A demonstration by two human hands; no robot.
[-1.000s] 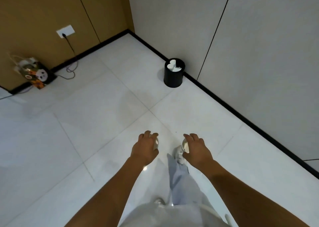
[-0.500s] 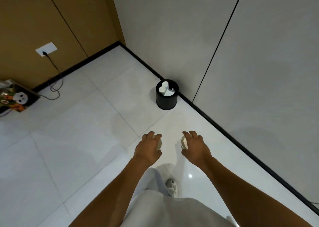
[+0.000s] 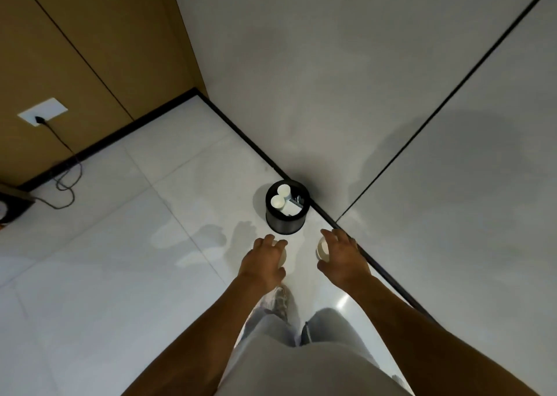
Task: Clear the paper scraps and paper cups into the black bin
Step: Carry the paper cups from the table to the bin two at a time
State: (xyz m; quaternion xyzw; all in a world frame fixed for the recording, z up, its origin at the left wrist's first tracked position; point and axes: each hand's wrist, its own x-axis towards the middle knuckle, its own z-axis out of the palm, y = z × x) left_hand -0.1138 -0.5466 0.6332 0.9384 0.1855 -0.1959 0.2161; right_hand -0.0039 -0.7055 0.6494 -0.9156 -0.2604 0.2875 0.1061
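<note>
Two paper cups carried up to the black bin (image 3: 287, 214).

The left hand (image 3: 265, 263) wraps a paper cup (image 3: 283, 256), mostly hidden; the right hand (image 3: 343, 258) grips another cup (image 3: 322, 248), rim showing. Both hover just short of the bin, which stands against the wall and already holds two cups (image 3: 280, 196) and paper. Best to bring each cup fully over the bin's opening before letting go, one after the other.

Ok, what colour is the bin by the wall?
The bin is black, clearest in the head view, with white paper cups inside.

Pale tiled floor (image 3: 99, 275), grey and wood-panelled walls (image 3: 331, 64).
</note>
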